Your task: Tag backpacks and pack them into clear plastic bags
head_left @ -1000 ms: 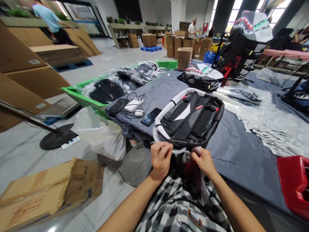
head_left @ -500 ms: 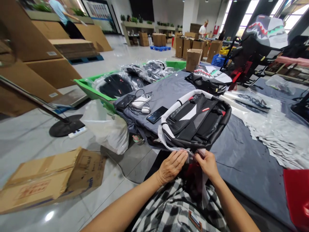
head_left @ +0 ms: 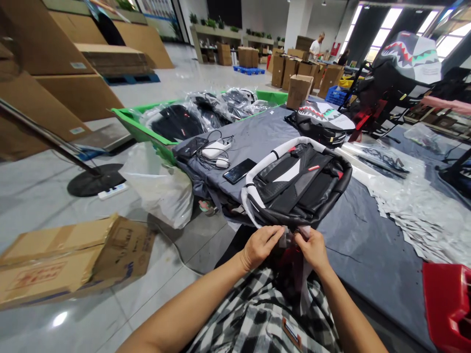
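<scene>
A black, grey and white backpack (head_left: 300,189) lies on the grey-covered table (head_left: 353,230), its white-and-black edge standing up like a rim. At its near edge, by my lap, my left hand (head_left: 260,248) is closed in a pinch on a thin pale strip (head_left: 284,239). Just to the right, my right hand (head_left: 313,250) pinches the backpack's edge material, thumb and forefinger together. A pale translucent piece (head_left: 305,289) hangs below the right hand. The fingers partly hide what lies between them. Left of the backpack rests a phone (head_left: 239,171).
White chargers and cables (head_left: 217,151) lie behind the phone. A second backpack (head_left: 324,122) sits farther back. Plastic bags and white pieces (head_left: 415,211) cover the right side. A green bin (head_left: 125,120) holds wrapped bags. On the floor are a carton (head_left: 73,260) and a white bag (head_left: 162,186).
My left hand's fingers have drawn into a tighter pinch at the near edge. The right hand keeps its grip. The view has shifted slightly; the backpack stays in place.
</scene>
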`<state>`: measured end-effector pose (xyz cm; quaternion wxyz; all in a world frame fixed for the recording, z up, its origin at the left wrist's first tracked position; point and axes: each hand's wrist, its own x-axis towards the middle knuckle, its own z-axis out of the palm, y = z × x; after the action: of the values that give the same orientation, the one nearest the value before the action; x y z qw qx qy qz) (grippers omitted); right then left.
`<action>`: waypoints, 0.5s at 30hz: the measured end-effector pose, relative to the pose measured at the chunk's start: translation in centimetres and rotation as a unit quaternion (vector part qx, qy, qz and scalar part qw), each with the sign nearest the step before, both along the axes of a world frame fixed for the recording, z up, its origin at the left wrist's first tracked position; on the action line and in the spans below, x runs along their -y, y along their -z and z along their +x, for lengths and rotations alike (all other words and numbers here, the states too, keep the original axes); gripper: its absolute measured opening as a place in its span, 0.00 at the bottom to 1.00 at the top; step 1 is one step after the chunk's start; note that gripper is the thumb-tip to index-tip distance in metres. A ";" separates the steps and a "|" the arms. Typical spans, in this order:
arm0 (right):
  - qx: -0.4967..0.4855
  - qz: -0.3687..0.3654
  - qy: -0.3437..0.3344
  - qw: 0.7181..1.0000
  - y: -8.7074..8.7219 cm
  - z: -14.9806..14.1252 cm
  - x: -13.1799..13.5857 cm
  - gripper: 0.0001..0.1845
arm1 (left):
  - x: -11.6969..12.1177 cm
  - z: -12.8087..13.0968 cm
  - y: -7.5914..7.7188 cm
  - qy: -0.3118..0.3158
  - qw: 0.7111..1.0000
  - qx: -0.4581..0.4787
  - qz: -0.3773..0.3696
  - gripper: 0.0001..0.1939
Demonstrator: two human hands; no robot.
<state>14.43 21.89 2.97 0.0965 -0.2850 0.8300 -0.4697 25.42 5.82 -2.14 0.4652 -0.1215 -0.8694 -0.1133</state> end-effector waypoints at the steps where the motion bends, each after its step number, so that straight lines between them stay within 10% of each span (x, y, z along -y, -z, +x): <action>1: 0.004 0.000 -0.001 1.000 0.0 0.0 0.0 0.15 | 0.1 0.1 0.2 0.002 1.000 0.000 0.011 0.22; 15: 0.157 -0.050 -0.023 0.986 -0.3 -0.2 0.4 0.13 | 0.7 0.1 -3.5 -0.061 0.951 0.275 0.127 0.15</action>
<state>14.26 21.50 3.27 0.2216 -0.2309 0.7734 -0.5471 25.56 5.10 1.33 0.2260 0.0279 -0.9477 -0.2235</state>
